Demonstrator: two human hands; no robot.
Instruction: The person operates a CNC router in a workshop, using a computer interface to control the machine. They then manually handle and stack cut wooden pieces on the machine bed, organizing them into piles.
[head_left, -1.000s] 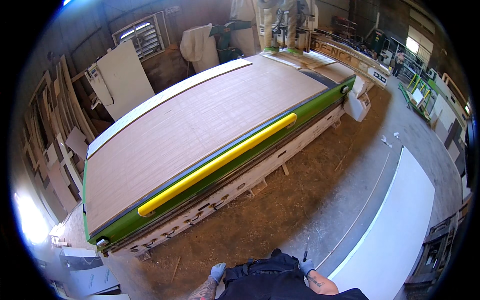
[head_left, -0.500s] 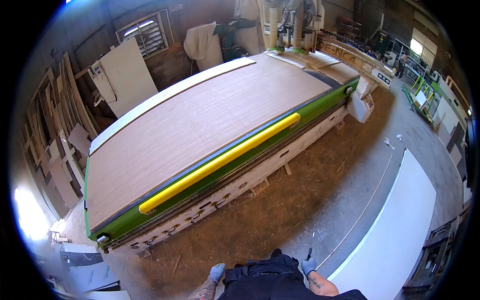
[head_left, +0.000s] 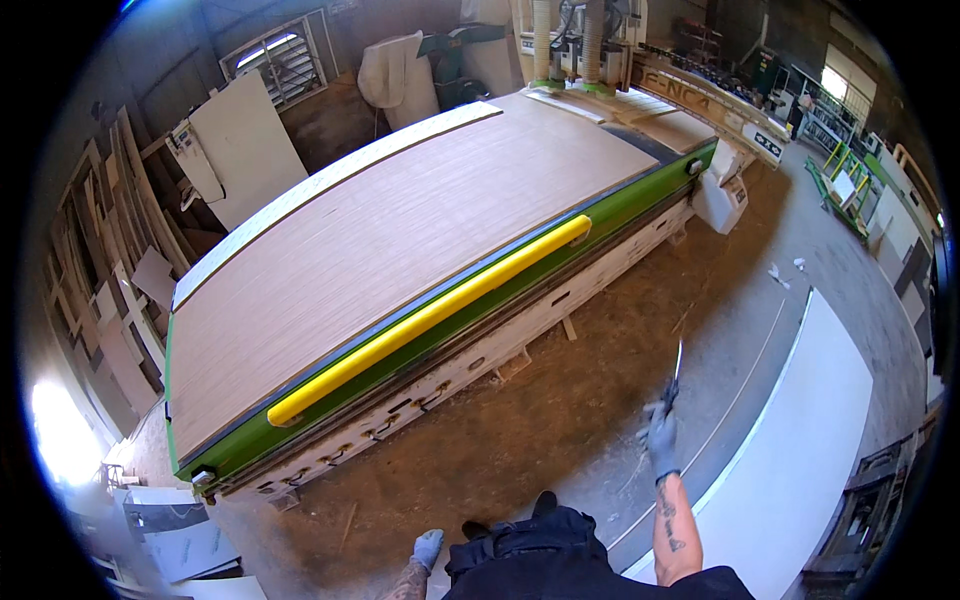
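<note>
The workshop floor [head_left: 480, 440] is spreading beneath everything, its brown dusty band meeting grey concrete and forming a lane between a long machine [head_left: 650, 190] and a white sheet [head_left: 790, 430]. The machine is stretching diagonally across the view, its green flank facing that lane, and a wide wood-coloured board [head_left: 400, 230] is covering most of its bed. The white sheet is lying to the right, its long edge (the lens is bending straight lines) bordering the lane's other side. A beam [head_left: 722, 112] is crossing the machine's far end and carrying large dark lettering; a pale label [head_left: 767, 143] with dark symbols is sitting toward its right end. A yellow bar [head_left: 430, 320] is jutting from the green flank. Panels [head_left: 190, 550] are resting at the lower left, showing print too small to make out. The gloved right hand [head_left: 661, 435] is hovering between machine and sheet, its fingers wrapping a dark-handled slim tool [head_left: 675, 384] that is pointing away from the body. The gloved left hand [head_left: 427, 548] is hanging low beside the person's dark clothing [head_left: 600, 578], its fingers folded inward; whether it is gripping anything, I cannot tell.
</note>
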